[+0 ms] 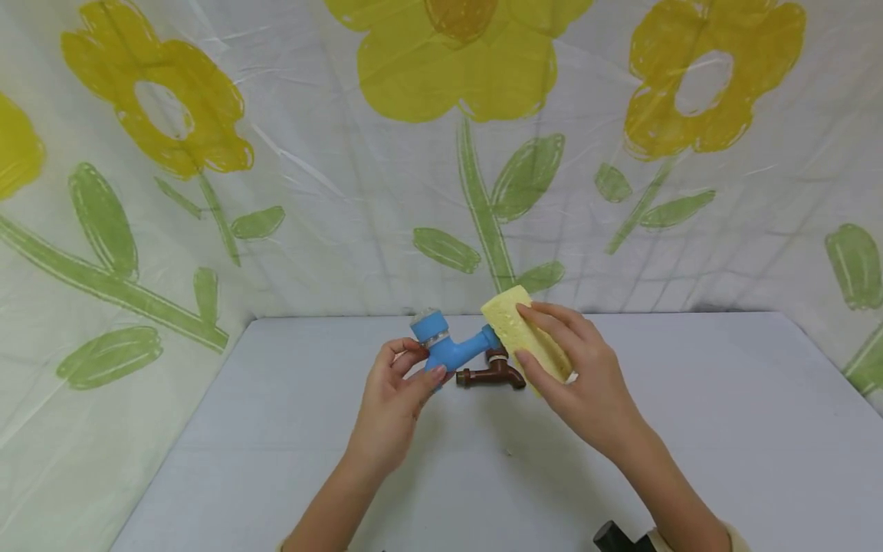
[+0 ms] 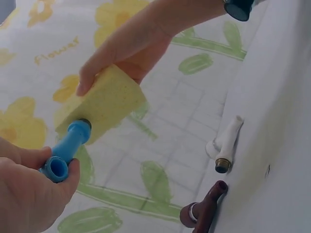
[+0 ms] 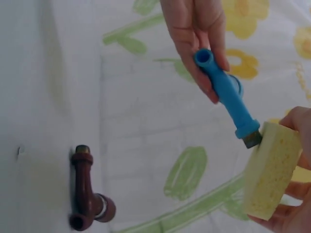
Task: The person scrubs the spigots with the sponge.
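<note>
My left hand point(image 1: 395, 402) pinches a blue plastic tap point(image 1: 455, 354) by its body, between thumb and fingers. The tap's threaded end points right and touches a yellow sponge point(image 1: 519, 326), as the right wrist view shows at the metal thread. My right hand point(image 1: 589, 379) grips this block-shaped sponge from its right side, thumb on the near face and fingers over the far edge. Both things are held up above the table. Behind and below them lies a brown tap point(image 1: 495, 375), partly covered by the sponge in the head view.
A white tap point(image 2: 229, 145) lies on the table point(image 1: 276, 429) near the brown one in the left wrist view; I cannot make it out in the head view. A sheet point(image 1: 310, 192) printed with yellow flowers hangs behind and beside the table.
</note>
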{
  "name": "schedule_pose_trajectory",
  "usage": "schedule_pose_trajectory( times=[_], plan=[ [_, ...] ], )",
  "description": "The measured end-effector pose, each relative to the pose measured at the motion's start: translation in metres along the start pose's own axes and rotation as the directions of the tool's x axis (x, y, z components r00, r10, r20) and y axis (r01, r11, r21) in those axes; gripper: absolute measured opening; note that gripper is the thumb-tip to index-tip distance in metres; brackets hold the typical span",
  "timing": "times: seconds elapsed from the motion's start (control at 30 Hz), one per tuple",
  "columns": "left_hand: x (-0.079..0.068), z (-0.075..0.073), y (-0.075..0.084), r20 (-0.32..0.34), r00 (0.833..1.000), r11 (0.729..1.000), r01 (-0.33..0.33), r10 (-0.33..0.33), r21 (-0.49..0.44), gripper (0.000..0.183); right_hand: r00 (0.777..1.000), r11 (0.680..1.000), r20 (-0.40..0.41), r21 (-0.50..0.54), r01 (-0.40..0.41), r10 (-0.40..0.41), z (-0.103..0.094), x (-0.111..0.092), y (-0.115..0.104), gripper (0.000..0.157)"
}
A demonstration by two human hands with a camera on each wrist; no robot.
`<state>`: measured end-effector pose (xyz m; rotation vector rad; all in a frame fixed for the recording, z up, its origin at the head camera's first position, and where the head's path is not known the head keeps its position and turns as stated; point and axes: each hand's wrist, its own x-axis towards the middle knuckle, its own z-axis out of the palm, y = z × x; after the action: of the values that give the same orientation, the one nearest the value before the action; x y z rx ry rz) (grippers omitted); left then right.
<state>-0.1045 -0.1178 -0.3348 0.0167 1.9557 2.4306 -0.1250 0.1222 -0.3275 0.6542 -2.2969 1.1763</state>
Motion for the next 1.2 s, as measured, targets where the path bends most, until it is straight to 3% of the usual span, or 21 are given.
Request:
schedule_pose_trajectory(
  times=[0.13,0.3,0.43,0.83,1.0,1.2],
  plan=[
    [0.003,-0.004,0.001,0.1,0.994,0.987,0.067,-0.052,-0.144,0.061,0.999,0.997,-0.034,-0.081,0.017,-0.02,0.005,-0.001,0.0,0.053],
    [0.005,-0.009,0.003,0.246,0.965,0.962,0.149,-0.091,-0.228,0.06,0.985,0.968,-0.078,-0.215,0.132,-0.152,0.01,-0.002,0.001,0.055],
    [0.005,-0.012,0.004,0.298,0.951,0.948,0.164,-0.078,-0.273,0.059,0.968,0.948,-0.09,-0.245,0.205,-0.232,0.011,-0.002,0.001,0.057],
    [0.005,-0.01,-0.002,0.335,0.941,0.928,0.16,-0.041,-0.337,0.061,0.946,0.921,-0.13,-0.297,0.25,-0.299,0.017,-0.006,-0.008,0.049],
    [0.004,-0.009,-0.002,0.321,0.945,0.946,0.157,-0.061,-0.283,0.056,0.954,0.93,-0.117,-0.285,0.233,-0.276,0.018,-0.007,-0.008,0.053],
    [0.004,-0.008,-0.004,0.269,0.962,0.967,0.115,-0.051,-0.229,0.052,0.946,0.93,-0.085,-0.229,0.286,-0.312,0.024,-0.008,-0.01,0.042]
  ],
)
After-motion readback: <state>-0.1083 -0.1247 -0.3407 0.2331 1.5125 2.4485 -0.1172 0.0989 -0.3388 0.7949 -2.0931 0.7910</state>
